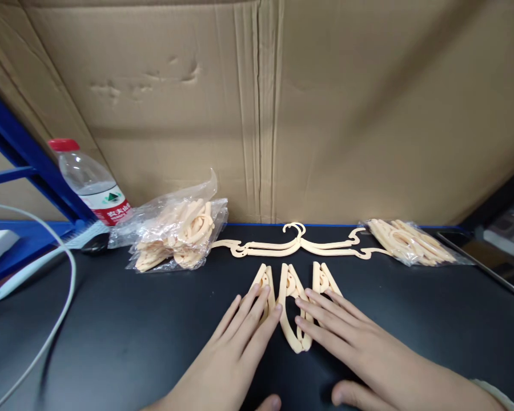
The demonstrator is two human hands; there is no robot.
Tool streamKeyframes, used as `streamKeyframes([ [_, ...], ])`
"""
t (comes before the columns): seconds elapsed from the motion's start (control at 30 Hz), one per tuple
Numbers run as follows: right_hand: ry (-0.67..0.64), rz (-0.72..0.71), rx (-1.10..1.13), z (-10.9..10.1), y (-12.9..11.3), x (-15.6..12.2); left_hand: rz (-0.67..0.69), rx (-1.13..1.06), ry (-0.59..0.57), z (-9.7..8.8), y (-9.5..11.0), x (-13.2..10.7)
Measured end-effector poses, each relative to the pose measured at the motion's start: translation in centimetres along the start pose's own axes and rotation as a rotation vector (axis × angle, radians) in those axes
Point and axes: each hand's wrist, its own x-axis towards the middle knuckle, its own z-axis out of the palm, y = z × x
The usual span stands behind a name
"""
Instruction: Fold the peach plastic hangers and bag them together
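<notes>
Three folded cream plastic hangers lie side by side on the black tabletop. Over the left folded hanger point(269, 277) rests my left hand point(235, 348), its fingers stretched out flat and covering the lower part. The middle folded hanger point(289, 319) shows almost whole between my hands. My right hand point(360, 342) lies flat with its fingers extended over the right folded hanger point(321, 277), and its fingertips reach the middle one's edge. Beyond them, unfolded hangers point(269, 249) with hooks lie spread out, seemingly one behind another.
Clear plastic bags of folded hangers, a left bag point(180, 234) and a right bag point(411, 242), flank the unfolded ones. A water bottle point(94, 182), a brush point(29, 274) and a white cable point(71, 285) are at left. A phone-like device point(497, 262) lies right; cardboard point(346, 114) stands behind.
</notes>
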Motion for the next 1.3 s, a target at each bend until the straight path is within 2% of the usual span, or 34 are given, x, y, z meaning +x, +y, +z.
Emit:
streamKeyframes([
  [0.1, 0.113, -0.003, -0.072, -0.1, 1.8, -0.4, -0.029, 0.000, 0.078, -0.6, 0.2, -0.2],
  [0.27, 0.515, 0.169, -0.199, -1.0, 7.3, -1.1, -0.108, -0.088, 0.210, -1.1, 0.5, -0.4],
  [0.33, 0.569, 0.227, -0.234, -1.4, 9.2, -1.3, -0.123, -0.139, 0.269, -0.9, 0.5, -0.5],
  [0.47, 0.547, 0.255, -0.256, -1.3, 11.2, -1.3, -0.120, -0.195, 0.332, -0.5, 0.2, -0.6],
  [0.73, 0.540, 0.217, -0.216, -1.1, 11.0, -1.1, -0.133, -0.223, 0.312, -1.1, 0.2, -0.7],
  [0.93, 0.601, 0.286, -0.131, -1.0, 10.4, -1.1, -0.205, -0.361, 0.380, -1.1, -0.2, -0.6],
  [1.13, 0.679, 0.278, -0.146, -1.2, 9.7, -1.3, -0.459, -0.627, 0.428, -1.3, -1.2, -0.2],
  [1.3, 0.769, 0.156, -0.281, -1.2, 8.9, -1.2, -0.525, -0.908, 0.531, -1.8, -2.6, 0.5],
])
